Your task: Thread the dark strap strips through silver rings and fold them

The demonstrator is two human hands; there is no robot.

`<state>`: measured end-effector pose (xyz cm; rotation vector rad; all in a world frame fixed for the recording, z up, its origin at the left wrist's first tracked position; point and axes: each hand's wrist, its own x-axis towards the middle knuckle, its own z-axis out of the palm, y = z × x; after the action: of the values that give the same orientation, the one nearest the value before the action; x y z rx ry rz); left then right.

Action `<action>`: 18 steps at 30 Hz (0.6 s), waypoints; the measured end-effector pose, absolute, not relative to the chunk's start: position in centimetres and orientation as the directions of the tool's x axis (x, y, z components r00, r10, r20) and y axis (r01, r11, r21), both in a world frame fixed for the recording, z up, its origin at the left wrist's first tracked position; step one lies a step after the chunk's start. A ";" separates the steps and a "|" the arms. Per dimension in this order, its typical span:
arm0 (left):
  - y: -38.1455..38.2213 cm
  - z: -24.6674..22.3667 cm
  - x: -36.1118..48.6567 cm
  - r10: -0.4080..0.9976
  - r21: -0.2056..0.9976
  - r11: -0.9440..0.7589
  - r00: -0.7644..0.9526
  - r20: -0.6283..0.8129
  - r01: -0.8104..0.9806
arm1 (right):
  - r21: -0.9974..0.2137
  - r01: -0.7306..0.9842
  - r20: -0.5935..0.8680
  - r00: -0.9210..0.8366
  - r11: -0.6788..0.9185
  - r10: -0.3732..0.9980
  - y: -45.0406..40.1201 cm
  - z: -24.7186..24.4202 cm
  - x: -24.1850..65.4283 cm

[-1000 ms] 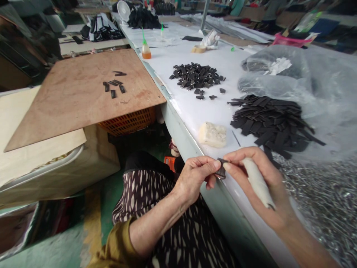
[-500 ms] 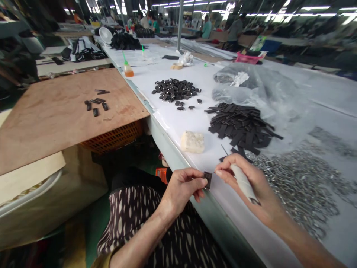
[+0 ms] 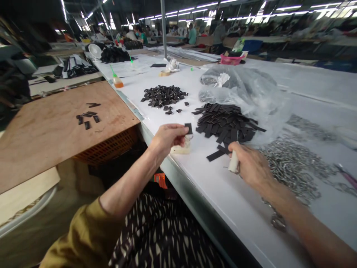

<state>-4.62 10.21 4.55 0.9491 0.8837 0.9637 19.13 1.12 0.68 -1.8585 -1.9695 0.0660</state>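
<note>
L hand (image 3: 167, 139) is raised off the table, fingers (image 3: 181, 129) pinched together on a blk tab (image 3: 189, 128), w/ a small metal ring (image 3: 189, 136) just under it. The tab is above a whitish block (image 3: 180, 149). R hand (image 3: 251, 162) is low by the table, fingers (image 3: 233, 147) curled round a white stick (image 3: 233, 162). Two loose blk strips (image 3: 216, 155) lie just beside it, at the edge of a big pile of blk strips (image 3: 225, 123). Nearby: heap of smaller blk pieces (image 3: 163, 96), clear plastic bag (image 3: 237, 89), metal chain (image 3: 290, 163), all on white table (image 3: 223, 201). Past the table edge, plywood board (image 3: 55, 141) w/ a few blk pieces (image 3: 87, 117) sits over orange crate (image 3: 108, 147).
</note>
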 end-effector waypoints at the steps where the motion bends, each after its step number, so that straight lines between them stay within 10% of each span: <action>1: 12.0 5.1 -4.3 0.946 0.897 0.278 0.260 -0.193 -0.344 | -0.262 0.959 0.259 -0.038 0.108 0.965 1.2 0.6 19.1; 7: 14.2 6.1 -1.1 0.995 0.870 0.023 0.096 0.028 -0.493 | -0.086 0.990 0.195 -0.093 0.111 0.976 1.2 0.1 19.4; 10: 10.2 3.9 1.6 0.902 0.998 -0.056 0.430 0.041 0.021 | -0.049 0.994 0.173 -0.090 0.100 0.981 1.3 -0.1 19.5; 13: 7.0 1.2 4.2 0.867 0.689 -0.418 0.488 0.106 0.592 | -0.041 0.996 0.157 -0.076 0.083 0.985 1.3 -0.2 19.6; 18: 6.1 -0.4 6.6 0.864 0.582 -0.445 0.498 0.079 0.680 | -0.091 0.995 0.135 -0.036 0.049 0.990 1.0 0.0 19.7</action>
<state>6.64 6.15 -0.43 2.2627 1.2692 0.5072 19.75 1.01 0.05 -2.0619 -2.1514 -0.0411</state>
